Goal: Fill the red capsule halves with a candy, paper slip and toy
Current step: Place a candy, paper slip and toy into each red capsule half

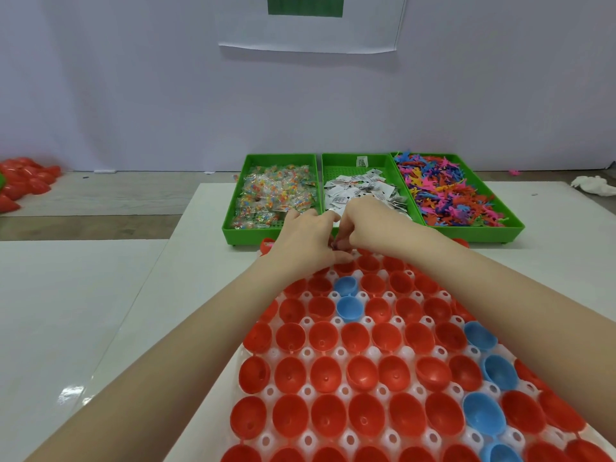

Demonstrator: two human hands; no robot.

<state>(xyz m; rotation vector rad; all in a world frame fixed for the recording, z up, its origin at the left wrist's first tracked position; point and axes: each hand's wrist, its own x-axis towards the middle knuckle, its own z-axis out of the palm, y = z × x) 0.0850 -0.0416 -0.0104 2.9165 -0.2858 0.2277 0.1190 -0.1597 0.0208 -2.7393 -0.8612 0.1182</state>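
A person's two bare hands meet at the far edge of a white holder tray (340,353) packed with open red capsule halves (328,373) and a few blue halves (349,307). The left hand (305,238) and right hand (361,221) touch, fingers curled inward; whether they hold anything cannot be told. Just beyond sit three green trays: wrapped candies (273,195) on the left, paper slips (360,190) in the middle, colourful toys (446,191) on the right

Three trays (233,228) sit behind the capsule rack (340,353).
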